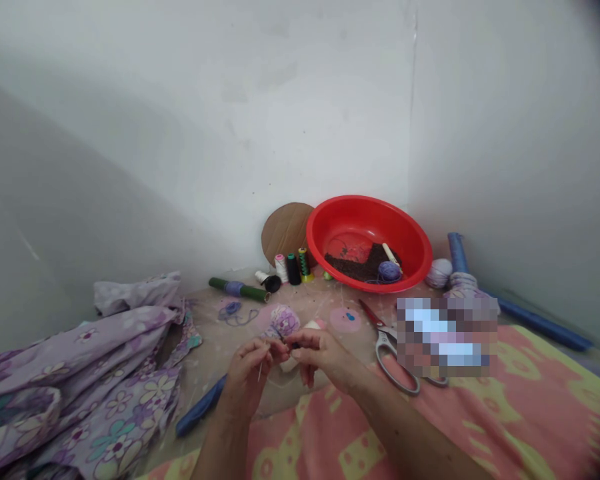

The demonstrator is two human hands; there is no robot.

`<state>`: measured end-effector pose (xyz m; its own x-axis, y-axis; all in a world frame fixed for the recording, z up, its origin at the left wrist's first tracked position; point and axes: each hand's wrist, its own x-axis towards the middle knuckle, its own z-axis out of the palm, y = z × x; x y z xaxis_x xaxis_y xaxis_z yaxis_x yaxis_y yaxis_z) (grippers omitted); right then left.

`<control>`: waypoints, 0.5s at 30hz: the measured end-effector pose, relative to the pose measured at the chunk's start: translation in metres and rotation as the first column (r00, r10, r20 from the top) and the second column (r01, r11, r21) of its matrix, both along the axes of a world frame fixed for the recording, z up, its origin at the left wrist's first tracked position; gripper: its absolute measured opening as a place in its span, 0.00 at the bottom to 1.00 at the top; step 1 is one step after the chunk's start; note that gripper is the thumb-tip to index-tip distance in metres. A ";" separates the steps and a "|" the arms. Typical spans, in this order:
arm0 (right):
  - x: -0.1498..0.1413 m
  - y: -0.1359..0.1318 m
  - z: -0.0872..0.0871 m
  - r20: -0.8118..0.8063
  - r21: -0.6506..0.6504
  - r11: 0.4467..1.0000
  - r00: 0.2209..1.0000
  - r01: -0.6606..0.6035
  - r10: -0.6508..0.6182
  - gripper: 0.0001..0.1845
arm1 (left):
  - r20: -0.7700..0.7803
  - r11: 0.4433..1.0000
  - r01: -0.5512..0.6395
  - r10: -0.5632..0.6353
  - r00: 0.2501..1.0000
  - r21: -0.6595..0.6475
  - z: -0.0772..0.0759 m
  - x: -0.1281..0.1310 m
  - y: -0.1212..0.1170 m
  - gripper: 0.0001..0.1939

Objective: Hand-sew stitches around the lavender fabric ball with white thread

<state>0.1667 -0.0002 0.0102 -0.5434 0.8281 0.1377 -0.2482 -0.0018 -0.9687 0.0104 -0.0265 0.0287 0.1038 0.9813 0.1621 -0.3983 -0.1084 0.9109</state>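
Note:
My left hand (250, 370) is closed in a pinch around a thin pale stick (260, 370), perhaps a needle or hook; its exact kind is too small to tell. Fingertips of my right hand (320, 352) are pinched together close beside it, at a small dark bit that I cannot make out. Just beyond both hands lies a floral lilac bundle (284, 319) on the plastic-covered surface. To its left are a loose tangle of purple yarn (233, 309) and a green tube (240, 289) with purple yarn wound round its middle.
Behind stand several thread spools (293, 269), a round cardboard disc (286, 230) and a tilted red basin (320, 263) holding dark knitting and a purple yarn ball (390, 270). Scissors (387, 347) lie right. Floral cloth (125, 373) is at left, a pink-yellow blanket (325, 433) in front.

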 end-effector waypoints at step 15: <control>0.008 0.007 -0.004 0.046 -0.004 1.000 0.999 -0.002 0.002 0.08 | -0.045 0.997 -0.071 0.070 0.996 -0.005 -0.005 -0.006 0.008 0.09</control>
<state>0.1745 0.0068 0.0064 -0.5508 0.8275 0.1093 -0.2035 -0.0062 -0.9790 0.0046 -0.0190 0.0233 0.0414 0.9875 0.1522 -0.3482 -0.1285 0.9286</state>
